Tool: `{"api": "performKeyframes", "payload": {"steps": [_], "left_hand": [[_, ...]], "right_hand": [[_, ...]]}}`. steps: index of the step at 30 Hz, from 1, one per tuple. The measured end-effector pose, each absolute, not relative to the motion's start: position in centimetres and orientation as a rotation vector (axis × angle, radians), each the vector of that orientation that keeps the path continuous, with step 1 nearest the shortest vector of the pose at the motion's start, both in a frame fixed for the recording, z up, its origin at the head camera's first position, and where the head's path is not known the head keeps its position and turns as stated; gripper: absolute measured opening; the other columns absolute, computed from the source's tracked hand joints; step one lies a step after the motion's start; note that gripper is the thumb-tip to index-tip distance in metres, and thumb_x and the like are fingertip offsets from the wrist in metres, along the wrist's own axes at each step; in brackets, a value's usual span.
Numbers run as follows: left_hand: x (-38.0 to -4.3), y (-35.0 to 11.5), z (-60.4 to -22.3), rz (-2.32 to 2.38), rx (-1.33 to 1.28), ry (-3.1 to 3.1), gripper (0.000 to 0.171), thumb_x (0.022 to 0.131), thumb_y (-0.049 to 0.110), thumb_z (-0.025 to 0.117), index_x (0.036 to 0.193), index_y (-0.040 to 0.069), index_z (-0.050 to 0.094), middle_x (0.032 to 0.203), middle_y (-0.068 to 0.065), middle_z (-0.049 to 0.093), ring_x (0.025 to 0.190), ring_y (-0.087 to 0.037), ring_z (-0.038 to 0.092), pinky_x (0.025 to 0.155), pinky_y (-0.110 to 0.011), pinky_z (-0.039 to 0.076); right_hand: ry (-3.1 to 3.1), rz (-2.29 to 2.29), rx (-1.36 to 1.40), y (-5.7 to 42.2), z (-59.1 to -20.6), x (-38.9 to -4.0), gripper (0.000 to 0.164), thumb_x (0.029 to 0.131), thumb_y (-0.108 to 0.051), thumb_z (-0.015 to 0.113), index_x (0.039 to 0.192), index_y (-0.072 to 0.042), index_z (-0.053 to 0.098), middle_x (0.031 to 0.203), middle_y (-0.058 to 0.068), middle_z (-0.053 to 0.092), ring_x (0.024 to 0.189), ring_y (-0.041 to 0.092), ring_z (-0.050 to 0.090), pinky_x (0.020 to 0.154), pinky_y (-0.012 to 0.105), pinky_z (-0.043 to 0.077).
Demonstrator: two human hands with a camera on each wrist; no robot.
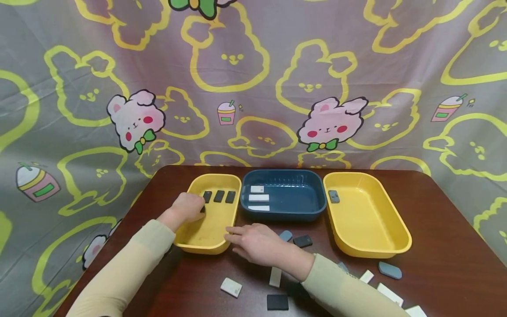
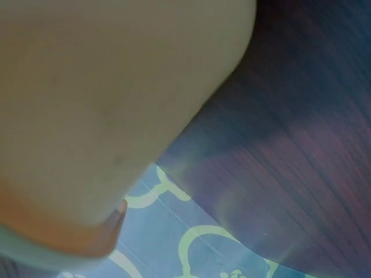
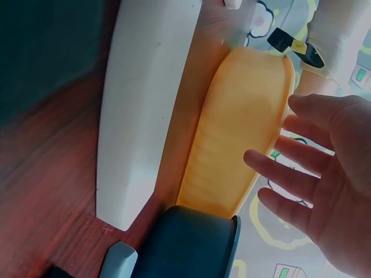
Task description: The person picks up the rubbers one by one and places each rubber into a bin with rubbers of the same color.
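My left hand (image 1: 186, 208) reaches into the left yellow tray (image 1: 207, 250) and pinches a small black block (image 1: 203, 209) near its left wall. Three more black blocks (image 1: 219, 196) lie in a row toward the tray's far end. My right hand (image 1: 257, 241) is at the tray's near right rim, fingers straight and parted. In the right wrist view this hand (image 3: 324, 168) holds nothing, and its fingers overlap the yellow tray (image 3: 237, 133). The left wrist view shows mostly a blurred forearm, with the fingers hidden.
A blue tray (image 1: 283, 215) holds three white blocks (image 1: 259, 198). The right yellow tray (image 1: 368, 253) has one grey piece (image 1: 334, 196) inside. Loose white, black and grey-blue pieces lie on the dark wooden table (image 1: 190, 286), including a white block (image 1: 231, 287) and a black block (image 1: 277, 302).
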State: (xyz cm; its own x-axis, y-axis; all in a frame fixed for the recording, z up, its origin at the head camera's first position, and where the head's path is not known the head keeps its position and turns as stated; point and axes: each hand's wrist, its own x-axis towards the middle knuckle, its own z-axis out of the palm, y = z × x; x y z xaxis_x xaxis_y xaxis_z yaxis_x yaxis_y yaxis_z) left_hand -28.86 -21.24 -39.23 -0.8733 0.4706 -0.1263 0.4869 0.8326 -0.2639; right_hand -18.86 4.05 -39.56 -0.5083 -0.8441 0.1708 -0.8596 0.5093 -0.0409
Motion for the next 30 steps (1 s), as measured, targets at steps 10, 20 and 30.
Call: {"api": "performKeyframes", "payload": {"steps": [10,20,30], "left_hand": [[-28.8,-21.3,-38.6,-0.306,0.718,2.946,0.022,0.089,0.028,0.069,0.078,0.010,0.061,0.070,-0.003,0.059,0.062,-0.018,0.054,0.060,-0.041,0.048],[-27.7,-22.7,-36.9,0.056,0.553,3.170,0.029,0.088,0.026,0.071,0.106,0.004,0.067,0.082,-0.004,0.065,0.064,-0.017,0.055,0.062,-0.039,0.049],[-26.3,-25.3,-37.6,0.185,0.201,3.040,0.059,0.092,0.038,0.064,0.124,-0.009,0.046,0.087,-0.017,0.063,0.070,-0.027,0.059,0.061,-0.043,0.048]], "right_hand": [[-2.630,0.189,1.481,4.0,-39.5,-18.8,0.039,0.096,-0.029,0.062,0.133,-0.015,0.061,0.137,0.000,0.055,0.114,0.012,0.059,0.088,0.029,0.048],[-2.637,0.183,1.482,4.0,-39.4,-18.8,0.040,0.096,-0.030,0.062,0.133,-0.015,0.061,0.137,0.000,0.055,0.115,0.012,0.058,0.090,0.030,0.048],[-2.725,0.247,1.405,5.5,-38.0,-18.9,0.050,0.095,-0.034,0.063,0.140,-0.014,0.053,0.143,0.003,0.049,0.124,0.016,0.052,0.096,0.034,0.045]]}}
